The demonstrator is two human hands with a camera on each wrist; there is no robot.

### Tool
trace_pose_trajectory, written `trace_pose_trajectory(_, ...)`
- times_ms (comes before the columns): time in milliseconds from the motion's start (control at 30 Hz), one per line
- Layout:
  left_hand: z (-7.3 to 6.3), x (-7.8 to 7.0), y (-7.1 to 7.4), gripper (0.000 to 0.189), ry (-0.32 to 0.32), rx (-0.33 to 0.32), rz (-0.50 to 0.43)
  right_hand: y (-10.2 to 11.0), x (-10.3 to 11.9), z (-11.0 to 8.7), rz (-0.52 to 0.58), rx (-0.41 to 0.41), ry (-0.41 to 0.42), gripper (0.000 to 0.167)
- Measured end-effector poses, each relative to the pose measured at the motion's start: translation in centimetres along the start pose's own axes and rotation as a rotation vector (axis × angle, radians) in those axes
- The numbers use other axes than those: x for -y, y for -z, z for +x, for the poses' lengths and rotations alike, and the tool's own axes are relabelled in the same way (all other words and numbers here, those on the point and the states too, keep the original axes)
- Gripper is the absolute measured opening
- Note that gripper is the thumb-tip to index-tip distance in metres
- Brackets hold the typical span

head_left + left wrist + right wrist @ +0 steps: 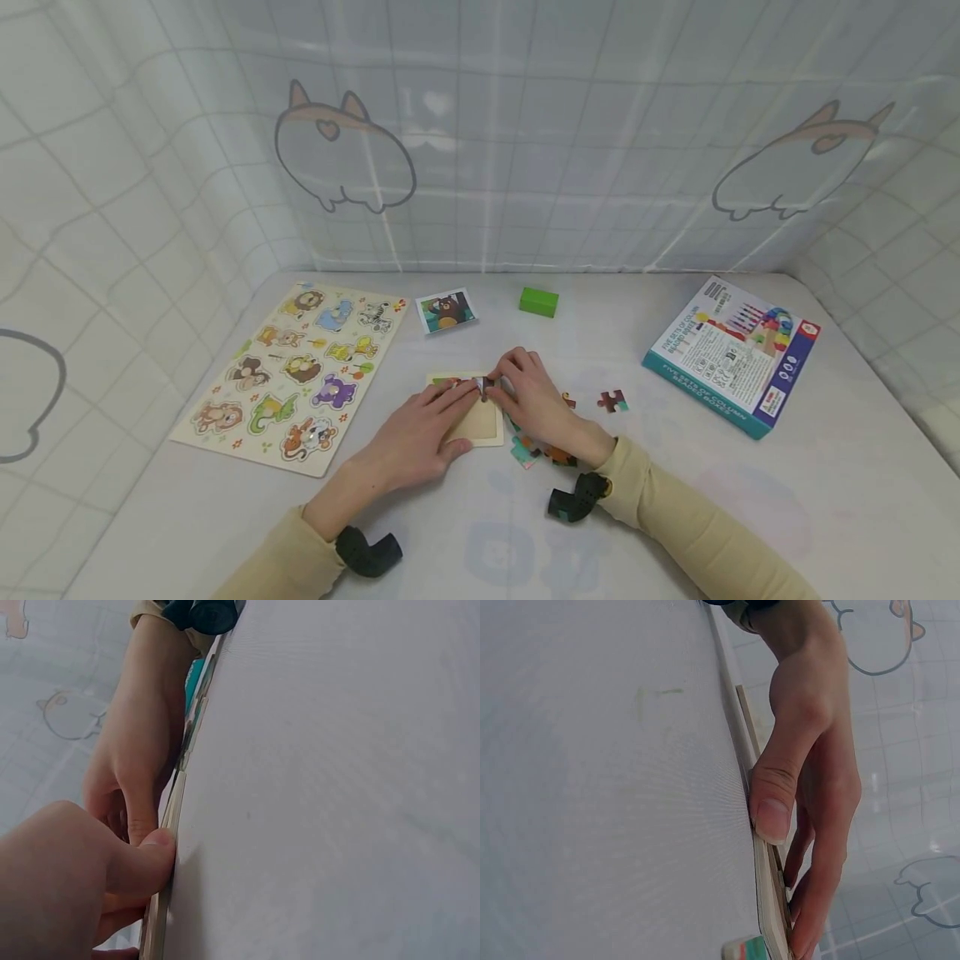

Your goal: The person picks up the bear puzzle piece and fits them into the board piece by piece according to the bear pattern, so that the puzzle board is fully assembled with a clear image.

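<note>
A small wooden puzzle tray lies flat on the table, with colourful pieces along its far edge and bare wood nearer the person. My left hand lies over the tray's left side, its fingers stretched toward the far edge. In the left wrist view its thumb rests on the rim of the tray. From the right, my right hand pinches a dark-and-white puzzle piece at the tray's far right corner; the fingertips partly cover it. Loose puzzle pieces lie beside and under the right wrist.
One jigsaw piece lies farther right. Behind the tray are a bear picture card and a green block. An animal peg board lies at left, a beaded-boxes carton at right. A patterned curtain closes the back.
</note>
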State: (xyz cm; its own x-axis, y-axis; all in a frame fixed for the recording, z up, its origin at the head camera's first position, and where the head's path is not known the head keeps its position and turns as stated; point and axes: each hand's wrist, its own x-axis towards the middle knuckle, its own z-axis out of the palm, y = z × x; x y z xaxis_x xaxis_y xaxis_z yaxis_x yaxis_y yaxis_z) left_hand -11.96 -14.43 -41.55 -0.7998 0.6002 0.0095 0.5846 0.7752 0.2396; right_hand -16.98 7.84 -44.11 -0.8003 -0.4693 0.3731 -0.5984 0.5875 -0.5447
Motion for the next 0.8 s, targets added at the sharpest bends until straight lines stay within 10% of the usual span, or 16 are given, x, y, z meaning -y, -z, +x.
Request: trace_pose_trajectory(800,0.04,-0.02,-0.31,0.066,-0.023,0.017,-0.051,-0.05,-0.04,-0.06,-0.009,-0.008,-0.003,0.01)
